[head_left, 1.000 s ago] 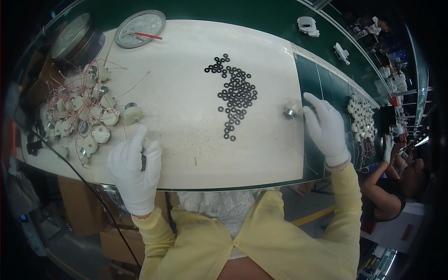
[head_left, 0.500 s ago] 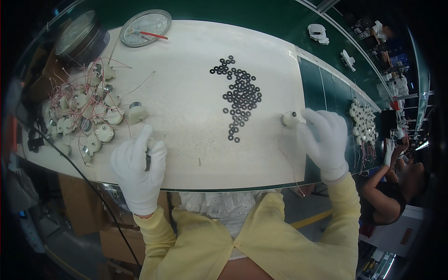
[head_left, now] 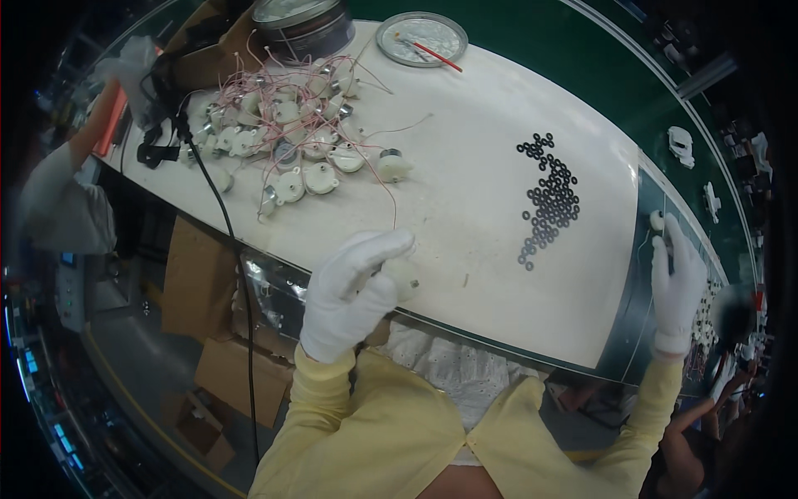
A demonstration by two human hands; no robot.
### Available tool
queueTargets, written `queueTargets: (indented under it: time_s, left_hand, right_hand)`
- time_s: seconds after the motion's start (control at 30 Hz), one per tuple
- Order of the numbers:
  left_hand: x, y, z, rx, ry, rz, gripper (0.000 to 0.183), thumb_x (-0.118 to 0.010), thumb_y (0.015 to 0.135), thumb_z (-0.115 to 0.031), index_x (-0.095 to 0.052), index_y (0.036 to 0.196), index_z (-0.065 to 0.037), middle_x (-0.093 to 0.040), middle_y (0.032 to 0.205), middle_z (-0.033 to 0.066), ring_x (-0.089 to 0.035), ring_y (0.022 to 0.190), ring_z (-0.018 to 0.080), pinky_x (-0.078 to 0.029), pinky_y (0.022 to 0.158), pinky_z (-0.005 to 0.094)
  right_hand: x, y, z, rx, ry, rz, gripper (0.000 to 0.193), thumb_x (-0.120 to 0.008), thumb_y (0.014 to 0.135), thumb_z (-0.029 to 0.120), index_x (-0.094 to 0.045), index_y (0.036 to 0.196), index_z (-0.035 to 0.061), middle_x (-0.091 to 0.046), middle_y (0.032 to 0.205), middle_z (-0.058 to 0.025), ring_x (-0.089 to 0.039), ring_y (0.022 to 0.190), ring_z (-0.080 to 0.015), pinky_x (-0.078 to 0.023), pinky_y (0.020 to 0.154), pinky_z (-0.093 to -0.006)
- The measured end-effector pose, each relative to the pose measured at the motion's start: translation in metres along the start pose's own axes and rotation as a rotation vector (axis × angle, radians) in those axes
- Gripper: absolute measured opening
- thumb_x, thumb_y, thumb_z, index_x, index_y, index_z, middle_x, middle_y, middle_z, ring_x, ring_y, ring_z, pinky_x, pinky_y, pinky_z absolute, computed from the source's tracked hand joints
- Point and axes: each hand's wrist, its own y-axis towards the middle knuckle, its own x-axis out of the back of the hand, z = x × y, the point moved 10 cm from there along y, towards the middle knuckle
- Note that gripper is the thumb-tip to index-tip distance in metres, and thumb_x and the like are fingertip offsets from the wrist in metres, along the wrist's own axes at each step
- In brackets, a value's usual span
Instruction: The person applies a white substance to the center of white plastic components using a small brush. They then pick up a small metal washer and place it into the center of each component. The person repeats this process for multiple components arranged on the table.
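My left hand (head_left: 353,291), in a white glove, is closed around a small cream geared motor (head_left: 402,279) at the table's near edge. A short shaft shows on the motor's face; the fingers hide part of its body. Farther right, over the green strip beside the white tabletop, my gloved right hand (head_left: 680,283) pinches another small pale motor (head_left: 657,220) at its fingertips, with a thin wire hanging from it. Between the hands, many small black rings (head_left: 553,200) lie scattered on the white table. One loose motor (head_left: 392,165) rests beyond my left hand.
A heap of cream motors (head_left: 287,141) with pink wires covers the left of the table. Behind it stand a round tin (head_left: 303,29) and a metal lid (head_left: 391,46) with a red-handled brush (head_left: 436,56). A black cable (head_left: 220,195) crosses the near left edge. Other people are at both sides.
The view has turned left. My right hand has carried its motor rightward off the white top to over the green strip. My left hand now shows the cream face of its motor.
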Motion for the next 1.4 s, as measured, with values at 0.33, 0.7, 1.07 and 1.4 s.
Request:
queueTargets:
  time_s: [0.33, 0.7, 1.07, 1.4]
  left_hand:
    - [-0.093, -0.014, -0.076, -0.286, 0.039, 0.303, 0.054, -0.055, 0.102, -0.037, -0.054, 0.136, 0.004, -0.066, 0.103, 0.0169, -0.066, 0.081, 0.0309, -0.051, 0.071, 0.0358]
    - [-0.034, 0.06, -0.032, -0.442, 1.022, -0.076, 0.03, -0.07, 0.086, -0.013, -0.068, 0.114, -0.002, -0.068, 0.101, 0.0141, -0.065, 0.093, 0.0341, -0.052, 0.083, 0.0439]
    - [-0.055, 0.043, -0.023, -0.324, 1.033, 0.072, 0.016, -0.074, 0.084, -0.019, -0.068, 0.095, -0.007, -0.058, 0.074, 0.004, -0.057, 0.071, 0.0259, -0.044, 0.065, 0.0404]
    - [-0.056, 0.021, -0.019, -0.337, 0.859, 0.034, 0.012, -0.071, 0.085, -0.015, -0.067, 0.094, -0.008, -0.056, 0.077, 0.0071, -0.057, 0.076, 0.0284, -0.043, 0.067, 0.0419]
  right_hand:
    - [-0.013, -0.076, 0.196, 0.289, 0.738, -0.051, 0.033, -0.082, 0.074, 0.03, -0.064, 0.093, 0.0092, -0.067, 0.105, -0.0206, -0.058, 0.078, -0.0291, -0.041, 0.066, -0.0382]
    - [-0.038, -0.098, 0.042, -0.469, 1.254, 0.352, 0.032, -0.068, 0.091, 0.012, -0.064, 0.123, 0.0032, -0.066, 0.086, -0.0091, -0.062, 0.076, -0.0217, -0.05, 0.07, -0.0336]
    - [-0.044, -0.044, 0.078, 0.284, 0.047, 0.516, 0.037, -0.07, 0.088, 0.029, -0.065, 0.115, 0.0057, -0.068, 0.079, -0.0068, -0.064, 0.068, -0.0307, -0.049, 0.063, -0.0396]
    - [-0.077, -0.027, 0.122, 0.244, 0.746, 0.551, 0.033, -0.061, 0.097, 0.012, -0.057, 0.126, -0.0004, -0.066, 0.087, -0.0072, -0.063, 0.07, -0.0192, -0.05, 0.068, -0.0288]
